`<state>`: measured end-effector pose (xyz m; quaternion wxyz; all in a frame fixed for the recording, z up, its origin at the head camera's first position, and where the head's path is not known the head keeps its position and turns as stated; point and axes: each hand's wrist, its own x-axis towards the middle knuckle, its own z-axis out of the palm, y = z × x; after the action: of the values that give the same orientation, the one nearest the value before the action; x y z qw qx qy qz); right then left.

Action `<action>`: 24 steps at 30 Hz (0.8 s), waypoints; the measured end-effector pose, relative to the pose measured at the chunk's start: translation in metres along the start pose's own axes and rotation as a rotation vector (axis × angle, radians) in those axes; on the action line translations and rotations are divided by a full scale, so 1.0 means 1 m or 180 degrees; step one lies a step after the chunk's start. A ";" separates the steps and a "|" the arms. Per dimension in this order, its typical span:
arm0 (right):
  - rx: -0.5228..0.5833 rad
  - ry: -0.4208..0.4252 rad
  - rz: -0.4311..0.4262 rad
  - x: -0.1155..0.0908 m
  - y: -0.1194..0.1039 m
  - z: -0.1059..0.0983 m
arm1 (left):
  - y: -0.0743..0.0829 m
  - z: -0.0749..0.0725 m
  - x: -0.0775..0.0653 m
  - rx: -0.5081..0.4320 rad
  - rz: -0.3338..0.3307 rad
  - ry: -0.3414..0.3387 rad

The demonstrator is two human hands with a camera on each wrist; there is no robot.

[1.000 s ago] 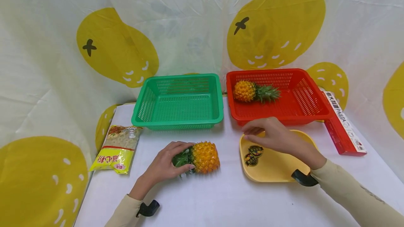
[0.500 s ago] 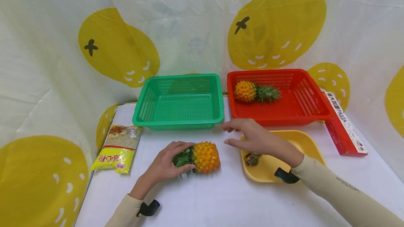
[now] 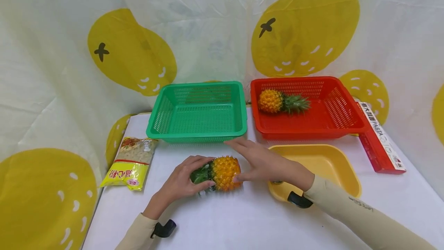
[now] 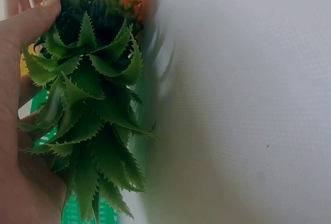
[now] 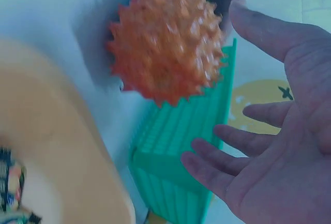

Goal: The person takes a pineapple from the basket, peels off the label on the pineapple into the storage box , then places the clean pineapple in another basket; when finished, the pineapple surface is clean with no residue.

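A small pineapple point(image 3: 227, 173) lies on its side on the white tabletop, its crown to the left. My left hand point(image 3: 180, 178) holds it where the leaves meet the fruit, thumb on the near side and fingers over the far side. The left wrist view shows its spiky green leaves point(image 4: 93, 110) along my palm. Beside the fruit's base is my right hand point(image 3: 265, 163), fingers spread and thumb low. In the right wrist view, the palm and fingers of that right hand point(image 5: 279, 146) are extended, with the bumpy orange base of the pineapple point(image 5: 165, 43) just beyond them.
Behind stand a green basket point(image 3: 199, 137) and a red basket point(image 3: 308, 132), the red one with another pineapple point(image 3: 270, 101) inside. A yellow tray point(image 3: 333, 161) sits under my right forearm. A noodle bag point(image 3: 128, 165) lies left, a pasta box point(image 3: 381, 146) far right.
My right hand has moved left from above the yellow tray to the base of the pineapple, its fingers spreading. The left hand and the pineapple have stayed in place.
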<state>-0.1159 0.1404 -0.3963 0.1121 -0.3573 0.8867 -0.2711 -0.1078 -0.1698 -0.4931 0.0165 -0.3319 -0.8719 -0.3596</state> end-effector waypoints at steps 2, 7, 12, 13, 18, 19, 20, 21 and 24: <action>-0.0015 -0.0018 -0.0052 0.003 -0.003 0.006 | 0.000 0.000 0.000 -0.0003 0.0000 0.0005; -0.0039 -0.0060 -0.0150 0.010 -0.007 0.022 | 0.000 0.000 -0.001 -0.0008 -0.0024 0.0014; -0.0059 -0.0161 -0.0087 0.015 -0.008 0.033 | 0.000 -0.001 -0.001 -0.0028 -0.0041 -0.0019; -0.0071 -0.0171 -0.0075 0.015 -0.008 0.035 | 0.001 -0.001 -0.001 -0.0034 -0.0038 -0.0023; -0.0159 -0.0212 -0.0037 0.018 -0.006 0.041 | 0.001 -0.001 0.000 -0.0045 -0.0049 -0.0044; -0.0165 -0.0224 -0.0024 0.018 -0.006 0.042 | 0.001 -0.001 0.000 -0.0042 -0.0051 -0.0045; -0.0178 -0.0238 -0.0009 0.018 -0.006 0.043 | 0.001 -0.001 0.001 -0.0042 -0.0052 -0.0046; -0.0183 -0.0244 0.0005 0.018 -0.006 0.044 | 0.001 -0.001 0.001 -0.0042 -0.0052 -0.0047; -0.0232 -0.0245 0.0017 0.019 -0.005 0.047 | 0.001 -0.001 0.001 -0.0038 -0.0041 -0.0034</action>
<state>-0.1090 0.1054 -0.4325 0.1338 -0.3690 0.8920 -0.2244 -0.1088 -0.1693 -0.4916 0.0075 -0.3283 -0.8720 -0.3631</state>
